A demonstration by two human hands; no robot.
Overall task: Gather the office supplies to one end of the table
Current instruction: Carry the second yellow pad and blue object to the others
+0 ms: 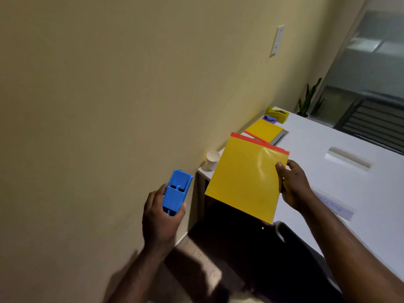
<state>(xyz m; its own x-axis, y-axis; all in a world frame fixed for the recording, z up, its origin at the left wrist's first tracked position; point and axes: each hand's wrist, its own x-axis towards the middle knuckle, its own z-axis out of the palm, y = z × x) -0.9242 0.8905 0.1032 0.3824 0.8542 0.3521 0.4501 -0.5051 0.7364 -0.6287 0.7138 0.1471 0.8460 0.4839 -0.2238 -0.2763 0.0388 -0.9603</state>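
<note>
Gripping blue dispenser (176,192) in our left hand (160,217), fingers curled round it, off table's (328,154) near end. Our right hand (294,184) pinches yellow folder (242,180) by its right edge, above near corner. Second folder (264,129), purple item (269,118), yellow dispenser (278,114) along wall edge at far end. Cup (212,160) at near corner.

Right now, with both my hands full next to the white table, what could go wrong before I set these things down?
1. The right hand pinches the glossy yellow folder with a red strip only at one edge; it could slip or bend.
2. That folder hangs close to the white paper cup near the white table corner and could knock it off.
3. The left hand grips the blue plastic dispenser at its lower end only.
</note>
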